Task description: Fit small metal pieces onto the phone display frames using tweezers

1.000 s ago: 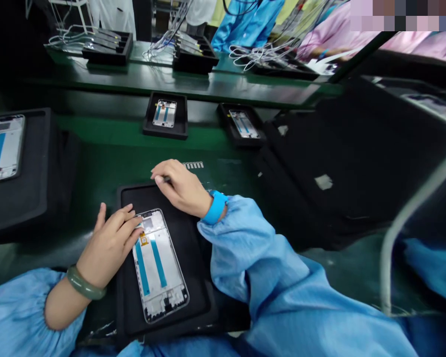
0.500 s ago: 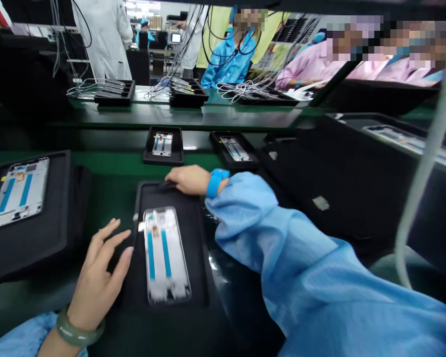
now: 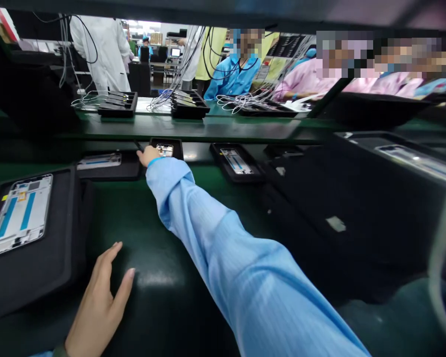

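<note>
My right hand (image 3: 147,154) reaches to the far side of the green work surface (image 3: 156,248), its fingers closed at the right end of a black tray (image 3: 128,168) that bears a silver phone frame (image 3: 100,161) with blue strips. Partly behind that hand lies a second phone frame (image 3: 165,150) in a smaller black tray. My left hand (image 3: 102,297) hovers at the lower left, fingers spread, with nothing in it. Nearest to it is a stack of black trays (image 3: 59,248) with another phone frame (image 3: 20,213) on top.
Another black tray (image 3: 254,176) with a frame lies beyond the middle. Black cloth-like covering (image 3: 319,198) and a pale cable (image 3: 436,258) take up the right. Cable-filled boxes (image 3: 189,106) line the raised ledge. People stand and sit behind.
My right hand has moved the black tray with its phone frame from in front of me to the far left. My left hand has stayed low, still spread. The view has shifted slightly.
</note>
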`<state>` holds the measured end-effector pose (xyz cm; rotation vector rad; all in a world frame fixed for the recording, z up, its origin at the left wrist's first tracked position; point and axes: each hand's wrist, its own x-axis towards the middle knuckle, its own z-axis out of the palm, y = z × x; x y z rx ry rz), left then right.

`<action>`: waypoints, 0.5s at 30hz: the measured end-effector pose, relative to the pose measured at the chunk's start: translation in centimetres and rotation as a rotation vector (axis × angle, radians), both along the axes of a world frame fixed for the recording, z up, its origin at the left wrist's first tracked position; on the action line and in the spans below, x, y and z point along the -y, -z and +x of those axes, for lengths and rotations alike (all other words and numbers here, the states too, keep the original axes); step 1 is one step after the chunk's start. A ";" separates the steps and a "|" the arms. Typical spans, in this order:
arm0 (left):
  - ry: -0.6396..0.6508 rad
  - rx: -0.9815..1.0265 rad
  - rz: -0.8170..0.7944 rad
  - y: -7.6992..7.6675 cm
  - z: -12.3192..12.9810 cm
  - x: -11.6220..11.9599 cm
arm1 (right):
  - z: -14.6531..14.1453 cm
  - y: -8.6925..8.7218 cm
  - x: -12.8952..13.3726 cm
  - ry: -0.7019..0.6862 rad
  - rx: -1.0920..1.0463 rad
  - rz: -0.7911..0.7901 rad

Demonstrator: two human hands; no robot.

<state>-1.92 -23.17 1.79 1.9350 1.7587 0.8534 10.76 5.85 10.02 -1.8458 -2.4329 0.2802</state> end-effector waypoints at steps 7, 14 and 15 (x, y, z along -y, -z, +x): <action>0.079 -0.077 -0.015 0.5 -0.3 0.4 | 7.4 -0.2 1.3 -0.063 0.175 0.001; 0.116 -0.087 -0.051 0.8 0.2 -0.2 | 14.0 5.0 5.2 -0.086 0.246 0.033; 0.117 -0.086 -0.037 0.9 0.2 -0.4 | 13.7 5.5 5.1 -0.083 0.239 0.053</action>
